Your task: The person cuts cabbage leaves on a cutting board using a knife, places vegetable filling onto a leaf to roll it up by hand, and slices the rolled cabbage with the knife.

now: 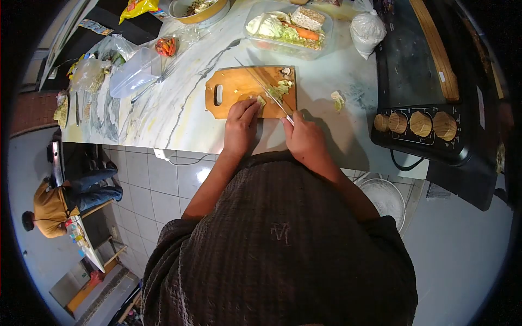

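A wooden cutting board (239,84) with a slot handle lies near the counter's front edge. My right hand (304,136) is closed round the handle of a long knife (258,79), whose blade slants up and left across the board. On the board's lower middle, my left hand (242,122) has its fingers bent and together over a piece of leafy vegetable (261,101), close to the blade. Cut pale green leaves (281,88) lie right of the blade, with a small whitish piece (286,71) above them.
A clear container (285,51) of vegetables stands behind the board. Right of it are a bag of white powder (368,33) and a black stove (424,130). A leaf scrap (337,101), red chillies (166,46) and a plastic tub (136,72) lie around. Far left, a person (51,209) sits.
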Tool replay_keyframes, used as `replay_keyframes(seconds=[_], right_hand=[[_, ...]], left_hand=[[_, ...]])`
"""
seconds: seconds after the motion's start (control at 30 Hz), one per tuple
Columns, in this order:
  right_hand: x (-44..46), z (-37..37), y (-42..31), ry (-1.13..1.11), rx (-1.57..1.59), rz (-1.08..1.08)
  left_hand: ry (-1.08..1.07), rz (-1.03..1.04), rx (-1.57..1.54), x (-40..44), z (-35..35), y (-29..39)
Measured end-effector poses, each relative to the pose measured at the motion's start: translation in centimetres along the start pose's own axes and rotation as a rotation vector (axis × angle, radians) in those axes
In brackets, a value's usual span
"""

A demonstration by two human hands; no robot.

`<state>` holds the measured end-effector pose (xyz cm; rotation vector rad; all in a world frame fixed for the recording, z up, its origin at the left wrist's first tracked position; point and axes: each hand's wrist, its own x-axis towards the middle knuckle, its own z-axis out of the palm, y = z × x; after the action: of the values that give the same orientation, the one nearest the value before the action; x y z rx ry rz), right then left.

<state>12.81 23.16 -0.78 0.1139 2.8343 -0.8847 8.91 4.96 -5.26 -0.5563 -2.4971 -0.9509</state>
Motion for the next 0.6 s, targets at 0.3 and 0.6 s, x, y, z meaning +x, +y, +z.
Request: replay_keyframes(seconds=[0.3,0.6], right_hand=[[0.0,0.7,-0.4,-0.031,0.141,-0.081],[-0.1,0.9,-0.7,-0.061,0.138,-0.026]], left_hand=[[-0.001,0.002,-0.002,0.0,0.0,0.0],[0.012,0.023,0.008,0.0,0.1,-0.3]])
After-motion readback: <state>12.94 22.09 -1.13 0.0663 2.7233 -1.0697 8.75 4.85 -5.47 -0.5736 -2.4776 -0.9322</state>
